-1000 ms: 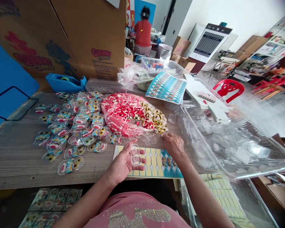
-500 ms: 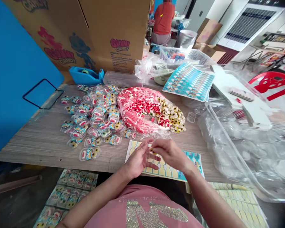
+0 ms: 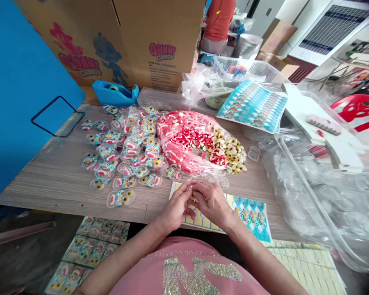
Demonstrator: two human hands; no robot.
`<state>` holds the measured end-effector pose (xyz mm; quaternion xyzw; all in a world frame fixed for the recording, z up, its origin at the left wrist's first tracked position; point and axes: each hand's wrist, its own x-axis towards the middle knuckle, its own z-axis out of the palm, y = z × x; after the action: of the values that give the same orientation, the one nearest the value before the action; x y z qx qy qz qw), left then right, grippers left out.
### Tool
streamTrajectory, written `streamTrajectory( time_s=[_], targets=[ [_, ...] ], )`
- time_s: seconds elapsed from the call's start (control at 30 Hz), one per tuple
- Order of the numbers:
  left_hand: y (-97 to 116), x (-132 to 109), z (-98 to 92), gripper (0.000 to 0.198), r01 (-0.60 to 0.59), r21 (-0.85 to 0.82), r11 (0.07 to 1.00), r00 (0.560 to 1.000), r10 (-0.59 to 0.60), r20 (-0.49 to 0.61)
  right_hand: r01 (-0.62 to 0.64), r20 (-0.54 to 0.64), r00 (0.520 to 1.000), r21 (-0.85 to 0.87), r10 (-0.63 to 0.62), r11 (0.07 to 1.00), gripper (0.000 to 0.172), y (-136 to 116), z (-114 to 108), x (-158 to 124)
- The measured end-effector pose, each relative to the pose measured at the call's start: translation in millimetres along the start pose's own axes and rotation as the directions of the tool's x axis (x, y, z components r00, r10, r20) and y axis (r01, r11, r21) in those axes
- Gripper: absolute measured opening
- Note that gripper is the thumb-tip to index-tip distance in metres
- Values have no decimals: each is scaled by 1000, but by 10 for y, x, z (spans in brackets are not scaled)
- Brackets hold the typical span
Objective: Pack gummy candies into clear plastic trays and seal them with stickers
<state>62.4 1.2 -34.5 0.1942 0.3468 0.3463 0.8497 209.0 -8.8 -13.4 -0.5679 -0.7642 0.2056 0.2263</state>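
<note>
Over the sticker sheet, both of my hands meet at the fingertips. My left hand is curled around a small clear plastic candy case, mostly hidden by the fingers. My right hand presses its bent fingers against the case, where a bit of yellow gummy candy shows. Just beyond lies a plastic bag of red and white gummies, with yellow-and-white eye gummies spilling at its right end. Filled, labelled candy cases are heaped on the left.
Behind stand a cardboard box and a blue tape dispenser. More label sheets lie at the back right. A large clear tub of empty cases occupies the right side. Packed cases sit below the table; a person is in the background.
My right hand has closed in on my left, its fingers now bent against the left fingertips. The view has shifted slightly, so the table things appear a little further right.
</note>
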Motion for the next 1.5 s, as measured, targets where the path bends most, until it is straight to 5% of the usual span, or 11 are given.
streamTrajectory(
  time_s=[0.33, 0.5, 0.63, 0.73, 0.83, 0.9, 1.03, 1.17, 1.27, 1.37, 1.5],
  targets=[
    [-13, -38, 45, 46, -13, 36, 999, 999, 14, -35, 87, -208, 970, -186, -126, 979, 21, 64, -6, 13],
    [4, -73, 67, 45, -55, 62, 997, 997, 58, -54, 216, -303, 921, -132, -247, 968, 22, 44, 75, -112],
    [10, -65, 44, 45, -83, 111, 990, 993, 91, -70, 236, -113, 966, 10, -233, 972, 25, 26, -60, -57],
    [49, -55, 2, 43, -80, 111, 991, 993, 89, -76, 188, -26, 982, 146, -186, 971, 26, 182, -356, 266],
    [134, -56, -41, 38, -91, 77, 993, 993, 96, -65, 60, -75, 995, -160, -72, 985, 25, 456, -600, 745],
    [199, -68, -64, 38, -70, 23, 997, 997, 70, -37, 34, 94, 996, -432, 8, 901, 25, 640, -626, 1032],
    [297, -114, -100, 49, -12, -120, 993, 999, 17, 44, 101, 229, 973, -480, 14, 871, 22, 871, -477, 1283],
    [342, -135, -131, 53, -22, -187, 982, 994, 41, 99, 83, 128, 991, -420, -31, 904, 27, 738, -524, 1092],
    [340, -105, -124, 53, -36, -189, 981, 994, 54, 92, 171, -74, 981, -97, -179, 980, 23, 363, -666, 746],
    [285, -50, -63, 51, -32, -206, 978, 997, 45, 61, 347, 53, 933, 138, -357, 928, 19, -49, -640, 353],
    [164, 5, 56, 48, -12, -234, 972, 1000, 10, -11, 383, 219, 912, -159, -346, 910, 25, -242, -315, 29]
  ],
)
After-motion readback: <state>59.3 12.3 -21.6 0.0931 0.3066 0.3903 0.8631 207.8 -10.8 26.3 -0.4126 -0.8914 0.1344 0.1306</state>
